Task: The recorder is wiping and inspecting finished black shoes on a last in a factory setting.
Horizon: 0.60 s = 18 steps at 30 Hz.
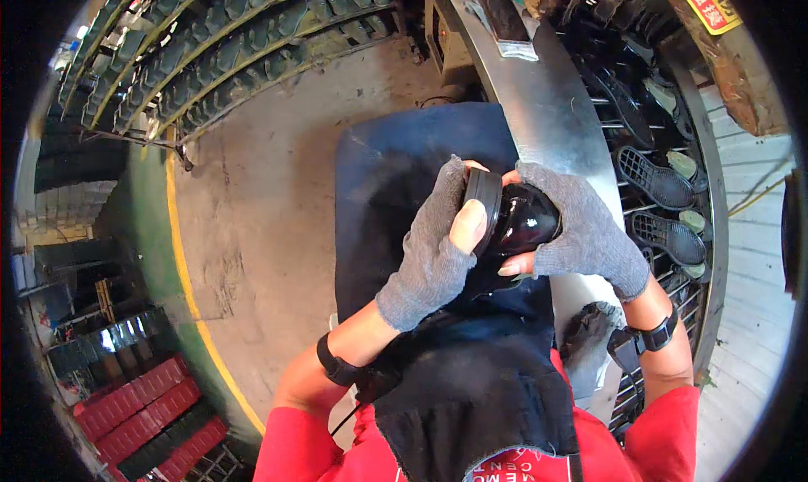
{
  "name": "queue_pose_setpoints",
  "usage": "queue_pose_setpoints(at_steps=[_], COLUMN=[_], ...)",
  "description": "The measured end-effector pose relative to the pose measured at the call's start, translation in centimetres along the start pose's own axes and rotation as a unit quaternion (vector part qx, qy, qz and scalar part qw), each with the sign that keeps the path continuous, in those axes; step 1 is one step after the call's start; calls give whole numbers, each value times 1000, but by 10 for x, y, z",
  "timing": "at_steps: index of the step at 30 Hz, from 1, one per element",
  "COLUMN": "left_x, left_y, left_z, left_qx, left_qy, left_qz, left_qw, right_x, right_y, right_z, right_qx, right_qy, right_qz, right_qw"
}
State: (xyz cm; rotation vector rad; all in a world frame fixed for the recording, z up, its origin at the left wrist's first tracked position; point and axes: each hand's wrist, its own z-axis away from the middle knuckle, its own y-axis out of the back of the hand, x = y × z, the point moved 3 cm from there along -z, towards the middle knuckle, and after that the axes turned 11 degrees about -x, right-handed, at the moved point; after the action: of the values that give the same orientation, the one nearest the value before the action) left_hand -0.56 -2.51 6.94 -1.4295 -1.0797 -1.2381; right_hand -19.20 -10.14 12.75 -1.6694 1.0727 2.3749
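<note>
A dark apron (404, 187) is spread below both hands, with a steel worktop (547, 103) beyond the right hand (585, 234). A glossy black shoe (518, 221) is gripped between the right hand and the left hand (433, 250), its sole (481, 204) pressed by the left thumb. The slick upper could likely slip through the fingerless gloves, or the sole could shift out of line under uneven pressure.

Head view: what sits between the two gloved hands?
In the head view, a glossy black shoe with its black sole lies between the left hand and the right hand; both touch it, above a dark apron.
</note>
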Motion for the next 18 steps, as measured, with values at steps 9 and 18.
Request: queue_pose_setpoints(at_steps=[9,18], left_x=[3,60], left_y=[3,9], left_z=[20,37], left_qx=[-5,-118], left_qy=[-2,-6], left_qz=[-40,-40], left_qw=[999,992], right_x=[-23,-63], right_y=[-15,-26], right_z=[4,39], right_qx=[45,-36], right_qy=[31,13], right_qz=[70,110], right_qw=[996,993])
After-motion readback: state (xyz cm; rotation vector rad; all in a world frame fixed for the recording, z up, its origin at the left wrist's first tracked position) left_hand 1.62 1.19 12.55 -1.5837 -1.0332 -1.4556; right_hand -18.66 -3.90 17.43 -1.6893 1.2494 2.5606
